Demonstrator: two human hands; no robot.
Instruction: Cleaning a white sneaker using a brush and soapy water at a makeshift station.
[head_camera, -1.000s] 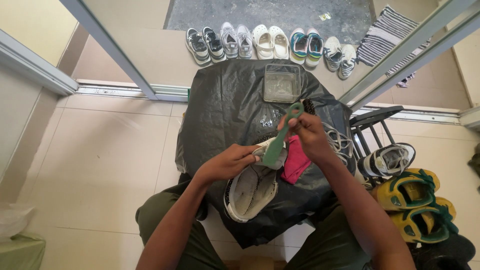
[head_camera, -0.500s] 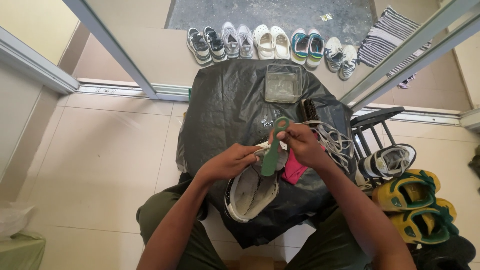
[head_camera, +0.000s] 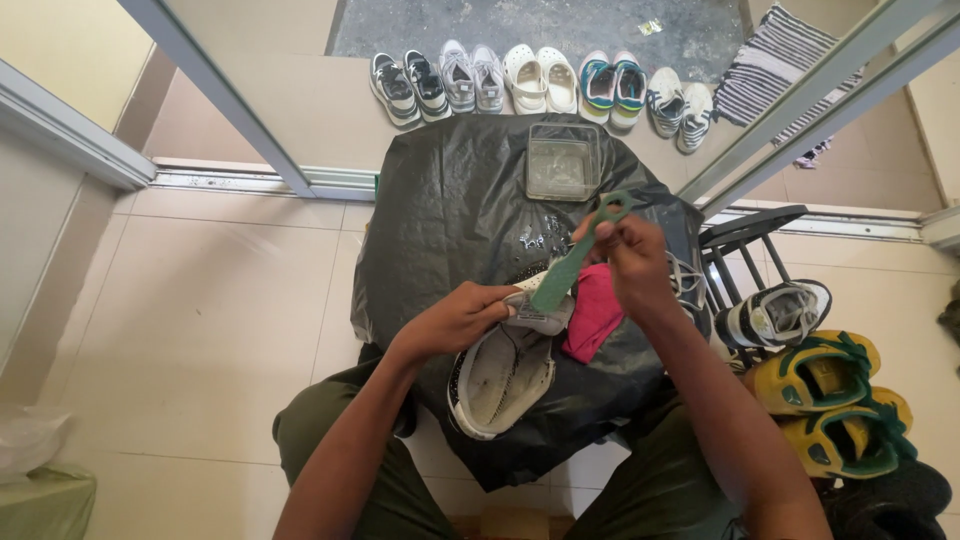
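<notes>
A white sneaker (head_camera: 497, 375) lies on a black plastic sheet (head_camera: 450, 215), its opening turned up toward me. My left hand (head_camera: 458, 317) grips the sneaker at its tongue and upper edge. My right hand (head_camera: 632, 260) holds a green long-handled brush (head_camera: 578, 255) by its upper handle, the brush end angled down against the shoe near my left fingers. A pink cloth (head_camera: 593, 312) lies on the sheet right of the sneaker. White laces (head_camera: 687, 282) trail beside my right wrist.
A clear square tub of water (head_camera: 563, 161) stands at the sheet's far side. A row of several shoes (head_camera: 540, 80) lines the doorway beyond. To the right are a black rack (head_camera: 745, 240), a black-and-white sneaker (head_camera: 775, 312) and yellow-green sandals (head_camera: 830, 400). Tiled floor (head_camera: 200, 300) spreads left.
My right hand moved the green brush down along the shoe and back up, ending slightly higher and farther right. My left hand stayed on the sneaker.
</notes>
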